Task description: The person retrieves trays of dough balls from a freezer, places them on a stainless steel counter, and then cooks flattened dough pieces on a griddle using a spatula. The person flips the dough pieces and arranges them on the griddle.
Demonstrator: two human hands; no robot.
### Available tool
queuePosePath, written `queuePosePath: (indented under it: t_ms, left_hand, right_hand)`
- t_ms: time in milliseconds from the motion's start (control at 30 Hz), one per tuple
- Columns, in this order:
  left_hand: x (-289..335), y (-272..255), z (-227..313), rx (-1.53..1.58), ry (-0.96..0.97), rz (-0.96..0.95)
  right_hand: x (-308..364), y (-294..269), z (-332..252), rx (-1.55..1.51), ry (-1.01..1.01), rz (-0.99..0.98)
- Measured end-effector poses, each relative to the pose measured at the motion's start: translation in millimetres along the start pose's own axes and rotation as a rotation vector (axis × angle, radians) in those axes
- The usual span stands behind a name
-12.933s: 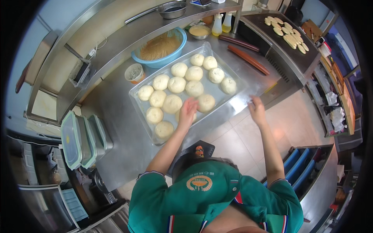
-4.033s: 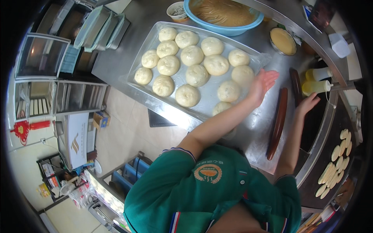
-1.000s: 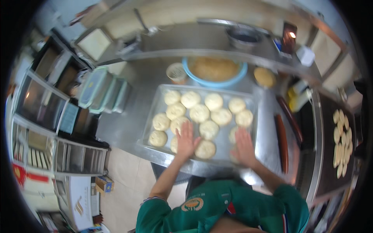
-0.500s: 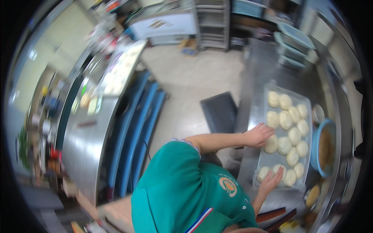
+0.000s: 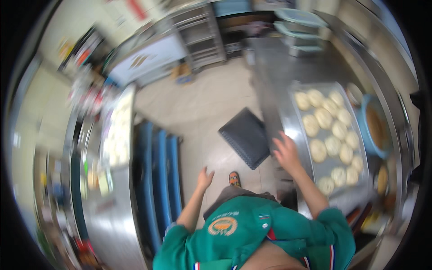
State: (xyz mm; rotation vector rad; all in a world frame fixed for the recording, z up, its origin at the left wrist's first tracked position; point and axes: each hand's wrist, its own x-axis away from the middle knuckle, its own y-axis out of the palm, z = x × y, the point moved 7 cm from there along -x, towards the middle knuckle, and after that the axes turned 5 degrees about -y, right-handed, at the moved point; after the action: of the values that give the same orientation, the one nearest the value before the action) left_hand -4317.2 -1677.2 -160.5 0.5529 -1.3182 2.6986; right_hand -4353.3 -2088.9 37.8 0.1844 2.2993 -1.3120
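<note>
My left hand (image 5: 205,178) hangs over the floor in the aisle, empty, with thumb and fingers apart. At the edge of the right-hand steel counter (image 5: 283,67) is my right hand (image 5: 285,150), its fingers spread and nothing in them. Just to its right lies a shallow, pale tray (image 5: 321,170) on the counter. Several round, pleated white dough buns (image 5: 333,146) sit in rows on it. Neither hand touches the buns.
Beyond the tray stands a blue basin (image 5: 365,130) with brown contents. Lidded boxes (image 5: 301,29) are stacked at the counter's far end. A dark, flat crate-like thing (image 5: 246,137) lies on the floor. Leftward, a steel table (image 5: 108,225) has blue shelving (image 5: 155,175) beside it and a dough-filled tray.
Both hands have come away from the buns. My body has turned, with the left hand now over the aisle and the right by the counter edge. The buns remain on the tray.
</note>
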Motion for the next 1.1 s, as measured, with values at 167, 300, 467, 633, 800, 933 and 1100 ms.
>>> queuePosePath:
  t_ms: [167, 300, 467, 633, 800, 933, 1100]
  left_hand:
    - [-60.8, -3.9, 16.9, 0.177, 0.096, -0.18]
    - [-108.6, 2.1, 78.9, 0.234, 0.223, -0.261]
    - [-159.2, 35.3, 172.0, 0.277, 0.291, -0.377]
    - [-179.7, 64.5, 268.7, 0.348, 0.441, -0.381]
    - [-176.1, 59.7, 361.7, 0.55, 0.405, -0.265]
    - [-180.8, 65.4, 443.2, 0.631, 0.287, -0.392]
    - [-180.1, 95.2, 568.2, 0.752, 0.319, -0.661]
  right_hand:
    - [-76.3, 18.7, 4.3, 0.159, -0.014, -0.025]
    - [-132.5, -19.0, 57.3, 0.409, 0.054, 0.034]
    - [-168.9, -142.8, 154.6, 0.838, 0.152, 0.262]
    - [-210.0, -271.2, 277.7, 1.122, 0.212, 0.363]
    - [-267.8, -369.8, 410.0, 1.107, 0.405, 0.366]
    - [-306.1, -384.4, 489.2, 1.222, 0.487, 0.062]
    - [-307.1, -377.7, 478.9, 1.259, 0.21, 0.106]
